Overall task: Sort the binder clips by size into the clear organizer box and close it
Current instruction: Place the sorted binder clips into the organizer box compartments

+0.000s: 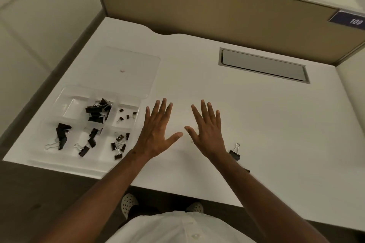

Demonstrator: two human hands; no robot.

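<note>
A clear organizer box (59,102) lies open on the left of the white desk, its lid (128,69) folded flat behind it. Black binder clips (97,110) sit in several compartments, large ones at the left, smaller ones at the right. One black clip (235,154) lies loose on the desk beside my right wrist; another dark piece (246,170) peeks out from under my right forearm. My left hand (158,132) and my right hand (207,128) are held side by side right of the box, palms down, fingers spread, holding nothing.
A grey cable-port flap (264,65) is set into the desk at the back right. A tan partition (197,6) walls off the far edge. The desk's left edge runs just beside the box; my shoes (128,203) show below the front edge.
</note>
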